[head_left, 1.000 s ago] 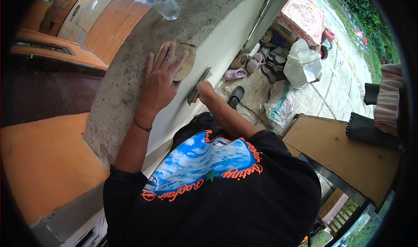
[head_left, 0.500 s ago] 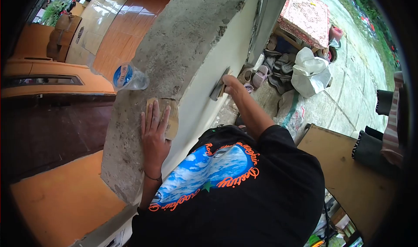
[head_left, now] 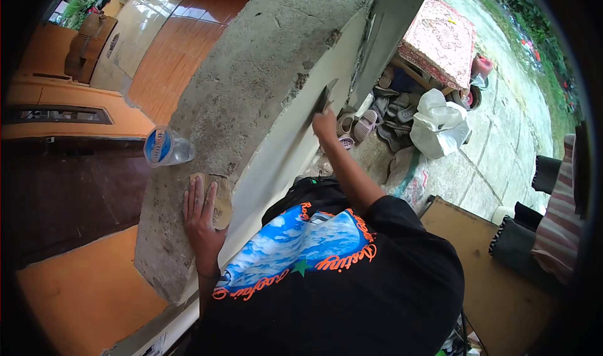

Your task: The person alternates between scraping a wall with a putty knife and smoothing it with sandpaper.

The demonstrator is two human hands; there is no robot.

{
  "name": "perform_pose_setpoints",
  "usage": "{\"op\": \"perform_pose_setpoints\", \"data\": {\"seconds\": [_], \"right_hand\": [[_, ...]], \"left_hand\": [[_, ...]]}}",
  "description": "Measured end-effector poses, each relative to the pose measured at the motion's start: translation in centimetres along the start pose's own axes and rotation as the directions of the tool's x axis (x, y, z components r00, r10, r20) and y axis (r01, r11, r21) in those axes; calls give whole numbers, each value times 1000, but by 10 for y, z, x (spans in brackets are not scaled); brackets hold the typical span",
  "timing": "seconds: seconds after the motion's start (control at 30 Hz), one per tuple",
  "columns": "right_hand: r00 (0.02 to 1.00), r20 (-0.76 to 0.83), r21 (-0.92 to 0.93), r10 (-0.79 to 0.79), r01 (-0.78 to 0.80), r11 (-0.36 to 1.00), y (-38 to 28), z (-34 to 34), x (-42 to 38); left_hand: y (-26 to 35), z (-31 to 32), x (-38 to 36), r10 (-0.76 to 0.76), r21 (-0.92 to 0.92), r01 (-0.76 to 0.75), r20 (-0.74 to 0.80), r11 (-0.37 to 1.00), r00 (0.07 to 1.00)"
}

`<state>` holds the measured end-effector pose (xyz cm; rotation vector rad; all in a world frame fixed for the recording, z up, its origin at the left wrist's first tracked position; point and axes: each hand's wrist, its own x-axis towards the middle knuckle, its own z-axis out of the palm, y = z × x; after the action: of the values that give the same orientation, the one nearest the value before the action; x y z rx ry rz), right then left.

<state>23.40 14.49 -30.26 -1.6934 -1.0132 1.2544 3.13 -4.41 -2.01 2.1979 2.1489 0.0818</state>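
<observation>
My left hand (head_left: 202,223) lies with fingers stretched out on a flat tan piece of cardboard (head_left: 221,213), on top of the rough concrete ledge (head_left: 235,92). My right hand (head_left: 325,125) is closed round a putty knife (head_left: 325,97). The knife's dark blade is against the smooth, pale side face of the wall (head_left: 286,149), below the ledge's chipped edge; the handle is mostly hidden by my fingers. Just beyond my left fingertips, a clear plastic cup (head_left: 168,147) with a blue label lies on its side on the ledge.
Shoes and sandals (head_left: 392,114) are heaped right of the wall, beside a white plastic bag (head_left: 440,127). A table with a red patterned cover (head_left: 440,39) stands behind them. A brown board (head_left: 483,262) is close on my right. Orange tiles (head_left: 179,58) cover the floor left of the ledge.
The putty knife has moved farther along the wall face, away from my body, and its blade has turned. My left hand stays on the cardboard. The whole view has shifted slightly.
</observation>
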Motion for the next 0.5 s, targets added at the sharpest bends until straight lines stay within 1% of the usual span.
{"op": "perform_pose_setpoints", "data": {"seconds": [0.03,0.07,0.1,0.13,0.17,0.2,0.23,0.33,0.37,0.43,0.47,0.5], "right_hand": [[984,33,101,172,-175,979,-7,-13,25],[961,114,39,253,-259,965,-12,-22,46],[924,190,-25,333,-334,942,-17,-25,59],[928,191,-20,320,-323,946,-49,-31,44],[971,132,99,200,-214,972,-102,-44,5],[995,58,207,86,-97,973,-130,-50,-16],[994,64,197,84,-95,976,-126,-49,-8],[983,-31,9,-180,180,984,-93,-57,42],[976,131,123,176,-193,973,-92,-63,66],[924,244,-182,295,-255,950,-92,-73,95],[987,129,-66,93,-85,994,-86,-63,90],[993,-13,40,-115,115,993,-86,-52,77]], "left_hand": [[1,0,0,-6,16,6,2,1000,1000],[2,2,-1,-7,10,7,-4,1000,1000],[0,3,-3,-2,9,2,-11,1000,1000],[-2,3,-2,4,13,-4,-22,1000,1000],[-3,3,-1,2,16,-1,-28,1000,1000],[-3,2,-2,5,29,-5,-17,1000,1000],[-2,4,-2,3,35,-3,-6,999,1000],[-1,3,-2,17,11,-17,-28,1000,999],[-1,3,-3,3,10,-3,-25,1000,1000],[0,1,-3,0,0,0,-2,1000,1000],[-1,3,-3,-8,3,8,-18,1000,1000],[-3,5,-4,7,25,-7,-14,1000,1000]]}}
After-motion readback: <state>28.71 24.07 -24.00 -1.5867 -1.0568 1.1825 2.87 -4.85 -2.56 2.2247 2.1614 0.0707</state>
